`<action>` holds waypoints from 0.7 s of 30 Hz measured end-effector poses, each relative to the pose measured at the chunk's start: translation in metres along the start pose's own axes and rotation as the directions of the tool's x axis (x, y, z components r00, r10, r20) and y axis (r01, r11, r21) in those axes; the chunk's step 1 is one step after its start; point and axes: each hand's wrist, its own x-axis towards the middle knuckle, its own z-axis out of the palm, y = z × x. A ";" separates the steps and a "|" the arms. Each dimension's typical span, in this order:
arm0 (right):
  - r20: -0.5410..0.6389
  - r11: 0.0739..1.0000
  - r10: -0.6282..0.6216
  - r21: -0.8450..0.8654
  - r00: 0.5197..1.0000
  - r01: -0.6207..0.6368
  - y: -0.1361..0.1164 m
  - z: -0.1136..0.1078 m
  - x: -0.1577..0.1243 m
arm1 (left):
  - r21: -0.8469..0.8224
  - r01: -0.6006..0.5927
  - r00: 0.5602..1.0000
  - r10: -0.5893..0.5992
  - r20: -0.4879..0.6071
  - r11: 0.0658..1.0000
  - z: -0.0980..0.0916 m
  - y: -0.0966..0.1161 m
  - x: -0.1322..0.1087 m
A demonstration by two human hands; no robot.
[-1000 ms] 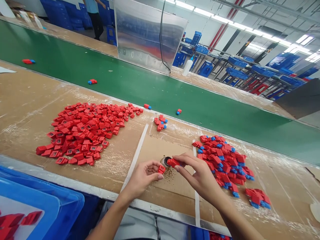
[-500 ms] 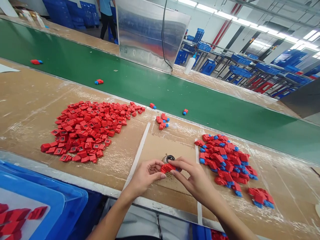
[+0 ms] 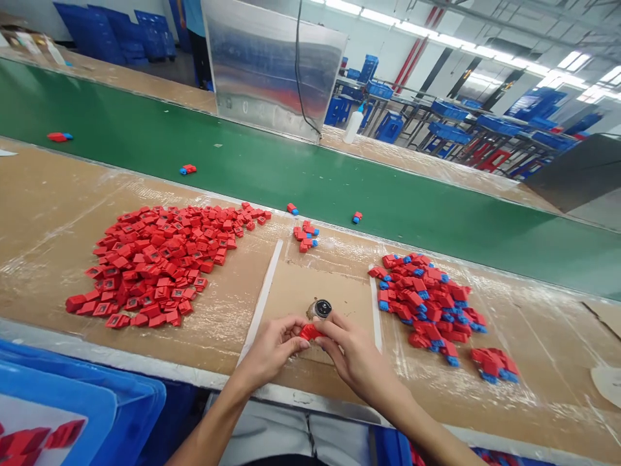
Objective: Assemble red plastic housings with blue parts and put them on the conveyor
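Between my two hands is a small red plastic part (image 3: 309, 332), pinched from both sides above the cardboard. My left hand (image 3: 274, 346) grips its left end with thumb and fingertips. The fingers of my right hand (image 3: 347, 346) close on its right end and cover much of it. Just behind the part stands a small round jar (image 3: 321, 309) with a dark top. Left of my hands lies a big pile of red plastic parts (image 3: 155, 259). To the right is a pile of red parts with blue ends (image 3: 431, 301).
A green conveyor belt (image 3: 252, 165) runs behind the table, carrying a few red-and-blue pieces. Several more lie in a small group (image 3: 305, 234) beyond the jar. A blue bin (image 3: 92, 395) stands at lower left. A metal panel (image 3: 272, 77), a white bottle (image 3: 354, 124) and a person (image 3: 196, 42) are beyond the belt.
The view has shifted a little, and both hands, still pinching the red part, appear slightly further left. More of the jar's dark top now shows behind them.
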 end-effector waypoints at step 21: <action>-0.652 0.444 0.706 0.103 0.276 -0.890 0.197 -0.100 -0.167 | 0.918 0.226 0.864 0.367 -0.344 0.326 -0.120 0.101 0.150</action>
